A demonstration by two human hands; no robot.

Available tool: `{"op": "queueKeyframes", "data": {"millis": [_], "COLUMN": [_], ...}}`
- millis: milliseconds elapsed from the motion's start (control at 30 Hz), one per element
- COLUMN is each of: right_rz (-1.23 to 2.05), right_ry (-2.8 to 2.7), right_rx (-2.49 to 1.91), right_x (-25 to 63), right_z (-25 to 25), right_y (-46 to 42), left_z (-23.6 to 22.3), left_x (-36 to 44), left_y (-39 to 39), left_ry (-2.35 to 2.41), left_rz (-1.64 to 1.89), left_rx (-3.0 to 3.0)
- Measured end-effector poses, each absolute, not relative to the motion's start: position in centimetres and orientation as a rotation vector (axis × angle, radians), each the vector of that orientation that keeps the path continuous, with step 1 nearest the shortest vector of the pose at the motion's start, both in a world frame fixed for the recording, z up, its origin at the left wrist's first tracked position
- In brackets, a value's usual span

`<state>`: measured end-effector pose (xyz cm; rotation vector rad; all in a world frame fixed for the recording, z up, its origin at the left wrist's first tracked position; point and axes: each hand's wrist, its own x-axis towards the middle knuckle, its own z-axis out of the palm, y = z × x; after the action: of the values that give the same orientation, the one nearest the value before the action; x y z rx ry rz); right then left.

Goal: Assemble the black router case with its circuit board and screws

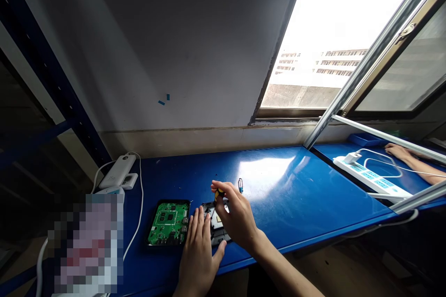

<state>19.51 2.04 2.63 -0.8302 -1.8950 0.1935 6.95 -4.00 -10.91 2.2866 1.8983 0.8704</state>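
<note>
My right hand (240,218) is closed around a screwdriver (219,193) with a yellow and black handle, held over a black plastic housing part (217,236). A pale plate shows inside that part, though my hands cover much of it. Fingers stretched out, my left hand (200,247) lies flat along the housing part's left edge. Just left of it sits a green circuit board (169,222) in a black case. Beyond my right hand, a small tool with a clear and blue handle (240,185) lies on the blue table (278,213).
At the left are a white power bank-like device (118,171), white cables and a blurred-out object (90,241). A metal frame post (343,97) rises on the right. Past it lie a white power strip (372,178), another person's arm (420,166) and a blue tray (364,139).
</note>
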Motion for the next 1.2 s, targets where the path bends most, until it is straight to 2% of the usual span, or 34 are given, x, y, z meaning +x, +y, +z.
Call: {"op": "queueKeyframes", "data": {"millis": [233, 500, 700, 1200], "right_rz": [0.100, 0.169, 0.021, 0.085], "right_ry": [-1.906, -1.959, -1.935, -1.903], "right_rx": [-0.846, -0.821, -0.883, -0.871], "right_x": [19.53, 19.84, 19.98, 19.71], "right_z": [2.74, 2.83, 2.48, 1.94], "right_y": [1.78, 1.43, 1.70, 1.57], "left_z": [-10.89, -11.05, -11.03, -10.83], "left_x": [6.99, 6.92, 6.94, 7.00], "left_y": [-4.09, -3.96, -4.07, -4.10], "left_ry": [1.911, 1.878, 1.886, 1.909], "left_rz": [0.861, 0.871, 0.864, 0.848], "left_rx": [2.279, 2.293, 2.289, 2.298]}}
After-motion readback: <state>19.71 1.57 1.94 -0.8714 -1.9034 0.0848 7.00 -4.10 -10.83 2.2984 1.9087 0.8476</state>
